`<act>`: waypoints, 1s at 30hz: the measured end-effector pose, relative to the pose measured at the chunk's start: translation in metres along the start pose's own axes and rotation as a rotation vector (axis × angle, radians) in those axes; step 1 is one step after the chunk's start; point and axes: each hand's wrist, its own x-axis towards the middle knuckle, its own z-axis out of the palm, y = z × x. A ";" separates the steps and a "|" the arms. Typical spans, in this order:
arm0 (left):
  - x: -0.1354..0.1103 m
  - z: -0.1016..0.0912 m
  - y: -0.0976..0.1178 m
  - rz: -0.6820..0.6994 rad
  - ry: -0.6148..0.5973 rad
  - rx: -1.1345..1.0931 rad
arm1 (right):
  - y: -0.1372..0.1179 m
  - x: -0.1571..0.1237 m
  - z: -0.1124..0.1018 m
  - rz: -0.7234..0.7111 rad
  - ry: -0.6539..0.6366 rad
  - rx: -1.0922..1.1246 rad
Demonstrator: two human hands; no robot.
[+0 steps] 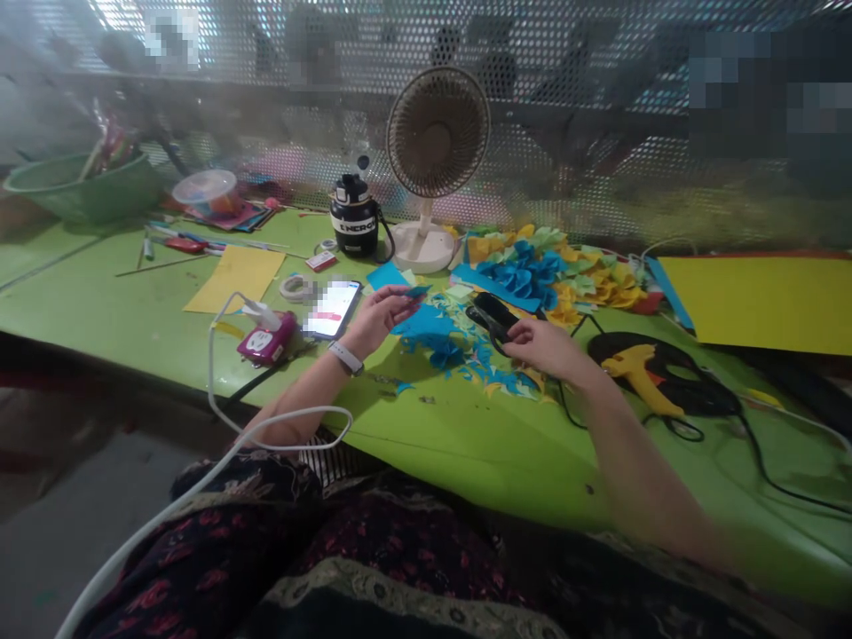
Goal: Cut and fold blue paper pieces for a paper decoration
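My left hand (381, 312) pinches a small blue paper piece (418, 291) above the green table (432, 435), close to a lit phone (332, 308). A watch band sits on that wrist. My right hand (542, 342) is closed around black-handled scissors (493, 313), just right of the blue piece. Blue paper sheets and blue and yellow paper scraps (459, 351) lie on the table between and under both hands. A pile of folded blue, yellow and green paper shapes (539, 266) lies just beyond the scissors.
A small fan (436, 151) and a black bottle (353, 217) stand at the back. A yellow glue gun (642, 373) with black cords lies right. Yellow sheets (765, 302) lie right and left. A pink power strip (267, 337), tape roll (296, 287) and green basin (83, 186) sit left.
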 end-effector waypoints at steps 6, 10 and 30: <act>-0.006 0.004 -0.014 0.164 -0.036 0.084 | -0.004 0.002 0.020 -0.026 0.037 0.708; -0.017 0.009 -0.023 0.257 -0.104 0.223 | -0.015 -0.005 0.041 -0.109 0.050 1.009; -0.039 0.024 -0.032 -0.145 -0.246 0.327 | -0.018 -0.017 0.064 -0.359 0.118 0.795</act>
